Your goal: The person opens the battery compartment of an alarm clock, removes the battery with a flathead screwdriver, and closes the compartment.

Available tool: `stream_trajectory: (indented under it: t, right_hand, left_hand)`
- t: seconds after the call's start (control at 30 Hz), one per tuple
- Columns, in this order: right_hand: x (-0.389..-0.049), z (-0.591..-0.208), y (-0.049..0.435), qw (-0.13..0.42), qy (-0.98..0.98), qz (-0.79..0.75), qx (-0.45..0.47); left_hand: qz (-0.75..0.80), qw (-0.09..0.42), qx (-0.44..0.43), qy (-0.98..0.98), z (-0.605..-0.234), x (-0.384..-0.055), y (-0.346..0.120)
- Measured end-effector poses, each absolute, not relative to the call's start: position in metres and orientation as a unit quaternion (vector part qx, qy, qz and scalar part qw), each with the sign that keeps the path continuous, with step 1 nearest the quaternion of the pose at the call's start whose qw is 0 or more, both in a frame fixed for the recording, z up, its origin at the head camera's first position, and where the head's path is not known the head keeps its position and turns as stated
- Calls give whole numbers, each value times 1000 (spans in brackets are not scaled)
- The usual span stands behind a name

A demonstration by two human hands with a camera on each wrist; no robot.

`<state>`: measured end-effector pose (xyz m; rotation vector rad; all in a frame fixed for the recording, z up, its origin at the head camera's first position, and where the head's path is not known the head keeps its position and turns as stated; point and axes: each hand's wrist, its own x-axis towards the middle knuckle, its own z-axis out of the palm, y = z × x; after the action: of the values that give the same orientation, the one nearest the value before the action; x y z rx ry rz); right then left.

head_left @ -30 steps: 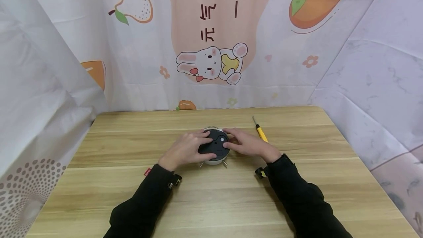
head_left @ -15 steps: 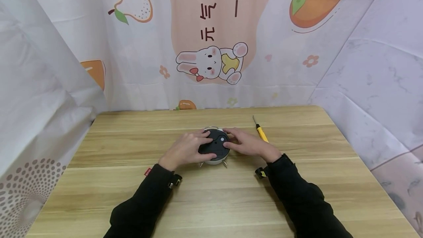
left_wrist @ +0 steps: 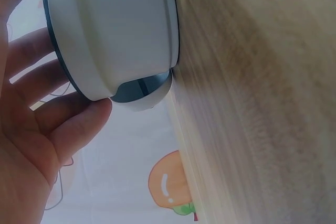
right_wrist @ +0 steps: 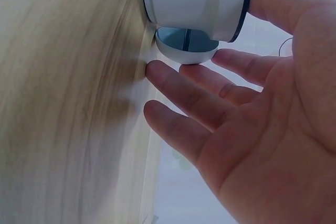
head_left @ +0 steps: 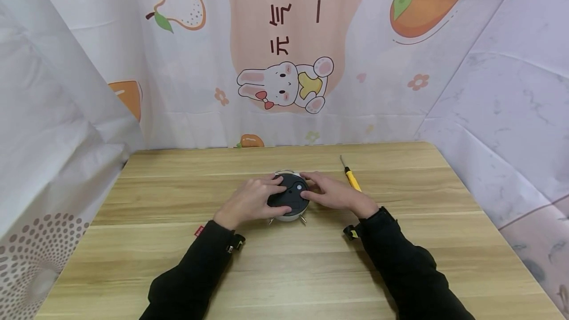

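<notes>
A twin-bell alarm clock [head_left: 288, 202] lies face down on the wooden table, its black back up and two short metal legs toward me. In the wrist views the clock's white body [left_wrist: 118, 30] and a rounded bell [right_wrist: 187, 45] are seen from the side. My left hand [head_left: 249, 200] holds it from the left, thumb and fingers spread over the back and rim. From the right, my right hand [head_left: 331, 192] holds the edge, thumb on the back and index finger near the bell; its other fingers stay extended. The clock's dial is hidden underneath.
A yellow-handled screwdriver [head_left: 350, 176] lies behind my right wrist, its tip pointing away from me. Patterned cloth [head_left: 186, 93] hangs along the table's back edge and down both sides. The wooden table [head_left: 293, 270] extends toward me.
</notes>
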<state>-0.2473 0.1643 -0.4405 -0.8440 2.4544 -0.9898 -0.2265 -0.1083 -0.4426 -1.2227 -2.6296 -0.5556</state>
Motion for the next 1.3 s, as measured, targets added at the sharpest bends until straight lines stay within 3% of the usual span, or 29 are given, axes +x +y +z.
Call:
stream_trajectory:
  t: [1.3]
  right_hand:
    - [-259,-449,168,185,842,-405,-305]
  left_hand:
    - [-184,92,-409,-889,-440,-226,-105]
